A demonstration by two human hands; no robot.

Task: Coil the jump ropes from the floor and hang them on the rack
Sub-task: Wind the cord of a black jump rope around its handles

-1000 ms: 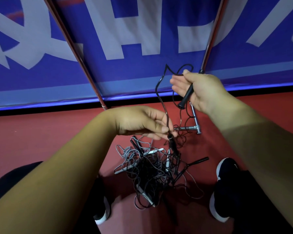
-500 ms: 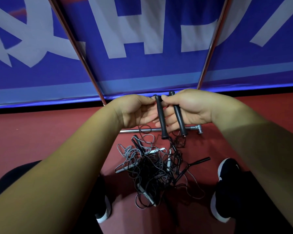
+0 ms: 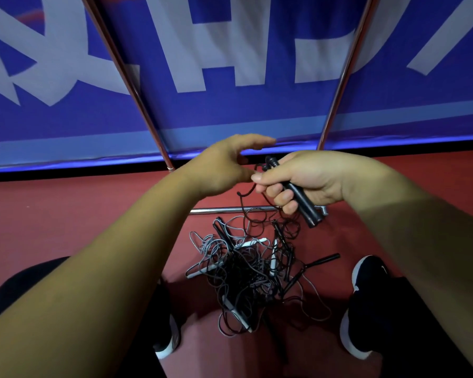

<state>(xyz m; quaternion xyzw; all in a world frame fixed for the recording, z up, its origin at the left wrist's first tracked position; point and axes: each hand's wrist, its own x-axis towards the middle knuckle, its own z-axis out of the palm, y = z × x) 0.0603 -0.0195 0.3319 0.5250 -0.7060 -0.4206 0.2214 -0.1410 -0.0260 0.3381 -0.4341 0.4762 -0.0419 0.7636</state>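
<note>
Two black handles (image 3: 309, 212) sit side by side inside my curled right fingers (image 3: 283, 197); my left fingers (image 3: 257, 139) are spread, empty.

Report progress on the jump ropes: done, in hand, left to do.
Done: nothing hangs on the visible chrome rack bars. In hand: right hand grips two black rope handles; left hand open alongside. Left: tangled black and grey rope pile on red floor.

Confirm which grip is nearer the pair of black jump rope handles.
Right. The right grip is curled round the black jump rope handles, holding both together. The left grip is open, just left of their upper ends, not touching the handles.
</note>
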